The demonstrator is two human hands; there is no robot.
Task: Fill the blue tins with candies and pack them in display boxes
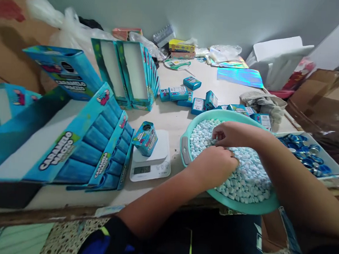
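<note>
A turquoise basin (228, 204) with a grey grip holds a heap of small pale blue and white candies (249, 183). My left hand (215, 165) rests in the candies, its fingers curled; what they hold, if anything, is hidden. Just beyond it my right hand (229, 134) dips into the heap too, fingers bent together in a pinch, contents not visible. Left of the basin a small blue candy box (145, 140) with a dark round opening on top stands tilted on a white digital scale (151, 174), whose display is lit.
Large blue display boxes (66, 147) fill the left of the table, with stacked display trays (132, 74) behind. Several small blue boxes (198, 105) lie behind the basin, near a cloth (264, 104). At right, a white tray (333, 165) holds round blue-and-silver lids. Cardboard boxes (319, 95) stand beyond.
</note>
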